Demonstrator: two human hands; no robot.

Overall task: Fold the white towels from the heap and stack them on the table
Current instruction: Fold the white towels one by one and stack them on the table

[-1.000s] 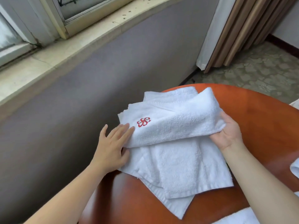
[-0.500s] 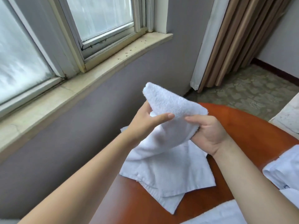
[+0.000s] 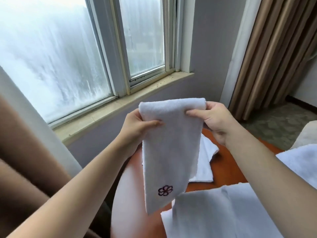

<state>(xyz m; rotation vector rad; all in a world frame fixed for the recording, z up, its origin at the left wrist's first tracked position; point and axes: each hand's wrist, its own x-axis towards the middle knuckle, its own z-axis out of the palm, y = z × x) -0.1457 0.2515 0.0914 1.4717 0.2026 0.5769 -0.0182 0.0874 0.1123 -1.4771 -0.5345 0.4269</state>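
A white towel (image 3: 171,148), folded into a long strip with a dark flower logo near its lower end, hangs in the air above the round orange-brown table (image 3: 228,170). My left hand (image 3: 137,126) pinches its top left corner, and my right hand (image 3: 212,117) pinches the top right corner. Behind the hanging strip another white towel (image 3: 204,162) lies flat on the table. More white towel cloth (image 3: 223,212) lies at the near right, partly under my right forearm.
A window and stone sill (image 3: 120,107) run along the grey wall behind the table. Brown curtains (image 3: 267,54) hang at the right, another curtain (image 3: 25,143) at the left. A pale cushion edge (image 3: 307,134) shows at the far right over patterned floor.
The towel was lifted off the table; both hands went from pressing and bunching it to holding its top corners high, letting it hang as a strip. The view tilted up toward the window.
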